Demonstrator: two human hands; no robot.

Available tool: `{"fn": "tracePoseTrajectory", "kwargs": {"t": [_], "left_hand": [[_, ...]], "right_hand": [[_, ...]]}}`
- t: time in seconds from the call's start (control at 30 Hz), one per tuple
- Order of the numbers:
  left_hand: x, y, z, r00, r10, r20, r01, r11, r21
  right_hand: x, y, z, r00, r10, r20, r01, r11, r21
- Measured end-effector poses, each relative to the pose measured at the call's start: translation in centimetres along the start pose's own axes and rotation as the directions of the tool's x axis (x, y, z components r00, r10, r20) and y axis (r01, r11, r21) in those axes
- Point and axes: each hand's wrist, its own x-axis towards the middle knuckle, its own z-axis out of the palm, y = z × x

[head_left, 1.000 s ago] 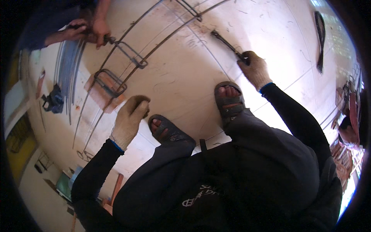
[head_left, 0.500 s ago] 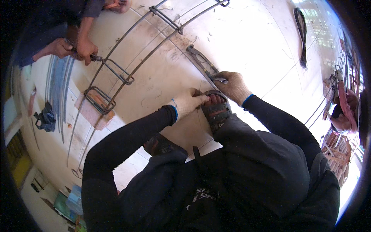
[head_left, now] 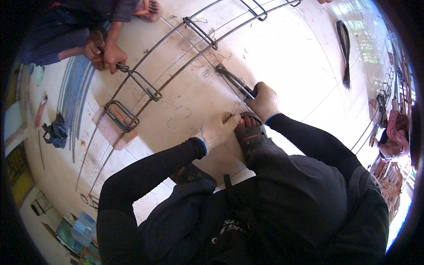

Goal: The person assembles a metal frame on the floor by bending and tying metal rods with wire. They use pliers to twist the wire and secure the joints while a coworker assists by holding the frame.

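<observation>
The right hand (head_left: 263,100), in a pale glove, is gripping a long-handled tool (head_left: 235,80) near the centre of the frame; the glove hides the handle ends. The left hand (head_left: 217,131), also gloved, has its fingers closed together beside the sandal (head_left: 251,137); whether they pinch the thin wire (head_left: 236,105) just above, I cannot tell. The rod frame (head_left: 176,62) is cut off by the top edge. At upper left, the co-worker's hands (head_left: 115,57) grip another tool, mostly covered by fingers. White lettering (head_left: 234,227) on the dark clothing (head_left: 304,187), at lower centre, is broken by folds.
</observation>
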Motion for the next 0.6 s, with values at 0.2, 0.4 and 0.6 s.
{"fn": "tracePoseTrajectory", "kwargs": {"t": [0.2,0.4,0.6], "left_hand": [[-2.9,-1.6,-0.7,0.994,-0.026,-0.11,0.013,0.994,-0.11],[-2.1,-3.6,-0.5,0.998,-0.045,-0.047,0.034,0.974,-0.226],[-1.7,-3.1,-1.6,0.98,-0.078,0.182,0.093,0.992,-0.08]], "right_hand": [[-2.9,0.5,0.0,0.949,-0.315,-0.015,0.31,0.942,-0.129],[-3.4,-0.4,0.2,0.959,-0.282,-0.035,0.284,0.944,0.169],[-0.6,0.2,0.2,0.932,-0.358,0.058,0.336,0.912,0.234]]}}
